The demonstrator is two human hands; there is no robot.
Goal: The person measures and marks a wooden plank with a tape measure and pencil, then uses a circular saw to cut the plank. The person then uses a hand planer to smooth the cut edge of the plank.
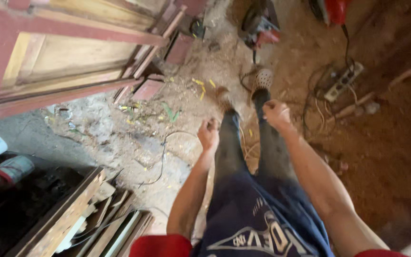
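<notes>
I look straight down at my own legs in dark trousers and my feet in perforated clogs (261,79) on a dusty floor. My left hand (209,133) hangs in front of my left thigh with the fingers curled into a loose fist and nothing in it. In front of my right thigh, my right hand (277,114) is also closed, with no object visible in it. Both forearms are bare, with red sleeves at the frame's bottom edge.
A red-framed wooden door or panel (63,57) lies at upper left. Wooden planks (72,214) are stacked at lower left beside a can (10,169). A power strip (342,81) with cables lies at right; power tools (260,24) sit at the top. A black cable (160,162) crosses the sawdust-covered floor.
</notes>
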